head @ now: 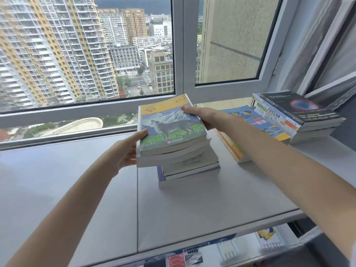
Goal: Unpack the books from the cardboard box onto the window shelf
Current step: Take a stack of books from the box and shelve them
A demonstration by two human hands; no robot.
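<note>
Forearms reach up from the lower corners to the stack (179, 151), mid-frame on the shelf (77, 180). Left grip (126, 151) pinches its upper near-left edge, thumb on the wolf book (171, 124); right grip (200, 115) clasps the far-right corner, fingers on top. This looks meant to square the overhanging top over the narrower base. Box is out of view
</note>
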